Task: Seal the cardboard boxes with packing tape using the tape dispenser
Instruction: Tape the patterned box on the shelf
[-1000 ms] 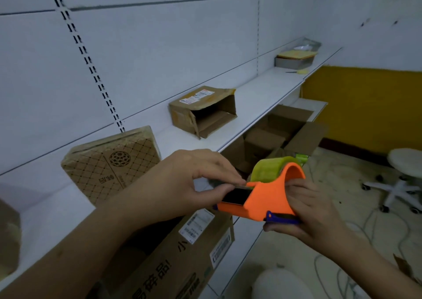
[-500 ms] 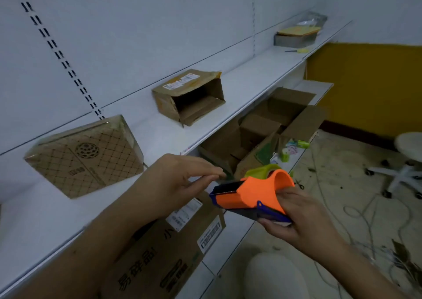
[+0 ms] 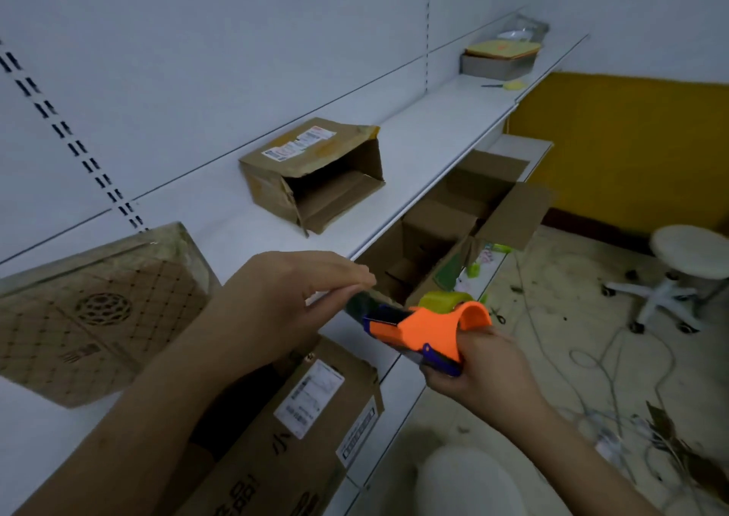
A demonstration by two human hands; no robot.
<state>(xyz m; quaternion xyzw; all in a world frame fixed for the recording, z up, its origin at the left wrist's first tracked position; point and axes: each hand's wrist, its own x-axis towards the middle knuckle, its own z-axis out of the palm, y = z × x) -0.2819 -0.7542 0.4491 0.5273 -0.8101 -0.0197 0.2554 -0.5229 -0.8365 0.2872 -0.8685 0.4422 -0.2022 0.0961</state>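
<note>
We note a long white shelf along the wall, carrying the boxes. Nearest on it, at lower left, sits a patterned cardboard box, closed, its top looking glossy as if already taped, though we cannot be sure. Further along the shelf lies an open cardboard box on its side, mouth facing us, flaps unsealed. Below the shelf edge stands a printed carton with shipping labels, and beyond it more open cartons on the lower level.

Step in hand, as we judge it: preparing the dispenser, drawing out the free end of the tape before any box is addressed. No tape touches a box yet, so the sealing proper is not begun on the open box.

The tape dispenser is held in mid-air in front of the shelf edge, above the printed carton, its nose pointing left. The right hand grips it from below, fingers curled round the body. The left hand is just at the nose: thumb and forefinger nearly closed, narrow gap, pinching what appears to be the dark leading tape end. The remaining fingers lie nearly straight above. Whether the pinch actually holds the tape or only touches it we cannot tell for certain.

Next move, in our estimate: pull out a short tongue, close the flaps of the open box, and plant the tape end on the seam. Risk: tape folding onto itself.
</note>
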